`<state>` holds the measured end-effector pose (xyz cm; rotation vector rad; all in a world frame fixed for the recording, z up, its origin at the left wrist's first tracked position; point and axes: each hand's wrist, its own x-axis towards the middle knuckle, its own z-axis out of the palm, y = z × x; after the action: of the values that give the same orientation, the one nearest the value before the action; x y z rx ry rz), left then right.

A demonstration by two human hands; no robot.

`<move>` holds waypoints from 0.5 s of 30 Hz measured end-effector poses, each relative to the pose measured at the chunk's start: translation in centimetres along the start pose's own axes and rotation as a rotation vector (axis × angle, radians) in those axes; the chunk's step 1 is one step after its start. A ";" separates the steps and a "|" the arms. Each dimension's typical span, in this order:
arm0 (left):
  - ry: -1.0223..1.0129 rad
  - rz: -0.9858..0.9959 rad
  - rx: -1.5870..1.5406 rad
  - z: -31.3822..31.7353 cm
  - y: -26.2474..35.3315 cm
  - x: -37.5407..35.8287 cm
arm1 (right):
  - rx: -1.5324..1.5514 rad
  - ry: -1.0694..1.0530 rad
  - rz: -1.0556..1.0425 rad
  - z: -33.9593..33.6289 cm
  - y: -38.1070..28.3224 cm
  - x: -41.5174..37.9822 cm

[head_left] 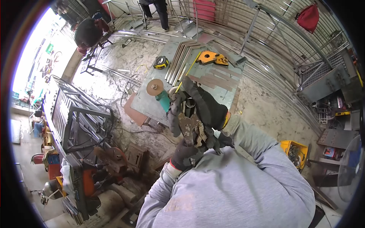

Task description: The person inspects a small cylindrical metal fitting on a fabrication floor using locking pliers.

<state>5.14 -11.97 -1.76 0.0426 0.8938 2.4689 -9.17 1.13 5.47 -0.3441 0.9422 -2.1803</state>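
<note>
Both my hands wear dark work gloves and are close together in front of my chest. My left hand [184, 155], with a red cuff, is closed round the lower end of a worn, rusty metal piece [187, 125]. My right hand [208, 106] reaches over from the right, fingers bent beside a dark round tube end [189, 103]; what they grip is hidden. Past its fingertips a thin yellow strip [192, 65] slants up over the metal sheet [146, 100]. Left of my hands lies a teal angle grinder [163, 100] with a brown disc.
On the sheet are a tape measure [161, 62], angled metal bars [180, 60], orange magnetic squares [207, 57] and flat strips [218, 80]. Metal frames [81, 121] stand left, a yellow crate [294, 154] right. One person [89, 35] bends at upper left; another's legs [159, 13] show behind.
</note>
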 end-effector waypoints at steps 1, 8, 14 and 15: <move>0.000 0.000 0.001 0.3 0.2 -0.1 | 0.000 0.000 -0.001 -0.1 0.2 0.0; 0.036 -0.033 0.259 -2.6 -0.2 -1.7 | -0.114 0.152 -0.067 -0.9 1.5 0.1; 0.038 0.054 0.378 -4.5 -0.6 -3.0 | 0.065 0.139 -0.092 0.7 0.5 -0.7; 0.184 -0.252 -0.317 -3.3 0.2 -2.9 | 0.057 0.222 -0.092 0.8 0.5 -0.7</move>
<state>6.95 -15.46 -3.82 -0.3886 0.5306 2.3697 -8.03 0.98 5.74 -0.1215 0.9984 -2.3603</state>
